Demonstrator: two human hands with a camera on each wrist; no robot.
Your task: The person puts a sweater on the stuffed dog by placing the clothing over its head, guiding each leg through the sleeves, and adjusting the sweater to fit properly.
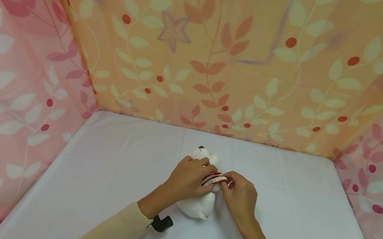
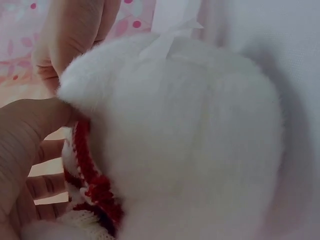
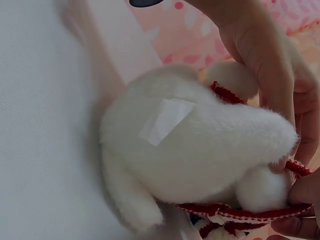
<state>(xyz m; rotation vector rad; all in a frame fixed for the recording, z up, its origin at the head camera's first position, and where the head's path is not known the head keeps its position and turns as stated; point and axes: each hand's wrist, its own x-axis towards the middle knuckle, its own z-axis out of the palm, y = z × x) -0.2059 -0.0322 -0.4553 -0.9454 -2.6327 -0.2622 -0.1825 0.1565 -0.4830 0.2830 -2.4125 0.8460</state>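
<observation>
A white plush toy point(image 1: 197, 206) with a black nose lies on the table, its head pointing away from me. Around its upper body is a red-and-white knitted garment point(image 1: 214, 179), bunched on the right side. My left hand point(image 1: 190, 178) lies across the toy's back and grips it, thumb on the white fur in the left wrist view. On the right, my right hand point(image 1: 241, 196) pinches the garment's red-trimmed edge. A rounded white limb point(image 3: 262, 189) sits just inside that edge, close to the right fingers point(image 3: 302, 192). Part of the garment is hidden under my left hand.
A white cloth covers the table point(image 1: 90, 170). Patterned curtains stand behind it, orange at the back point(image 1: 203, 74) and pink at the sides. A white tag point(image 3: 167, 121) sticks out from the toy's fur. Black wrist mounts point(image 1: 162, 223) hang below both wrists.
</observation>
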